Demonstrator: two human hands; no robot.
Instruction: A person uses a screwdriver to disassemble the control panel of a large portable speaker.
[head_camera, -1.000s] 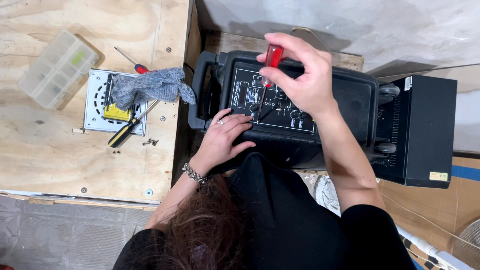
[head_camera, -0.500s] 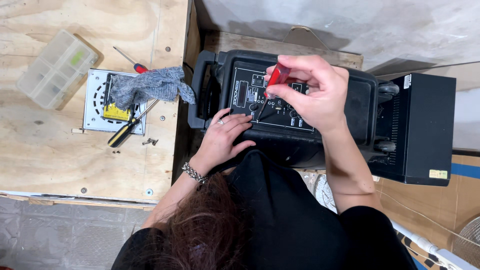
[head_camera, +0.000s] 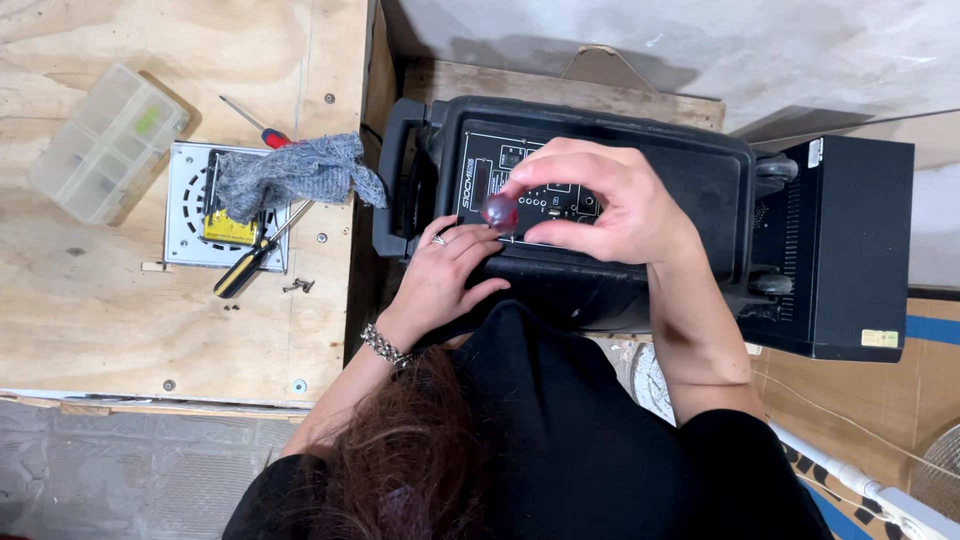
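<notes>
Head view: right hand (head_camera: 610, 205) grips red-handled screwdriver (head_camera: 499, 211) upright over black speaker (head_camera: 600, 170); left hand (head_camera: 445, 275), fingers flat, steadies its panel.

Screwdriver (head_camera: 499, 212) shaft hidden under right hand (head_camera: 600, 205)

A workshop — plywood bench (head_camera: 120, 320), screwdrivers (head_camera: 255, 262), parts organiser box (head_camera: 108, 142).

Plywood bench (head_camera: 120, 320) with organizer box (head_camera: 108, 142), screws (head_camera: 297, 286)
</notes>
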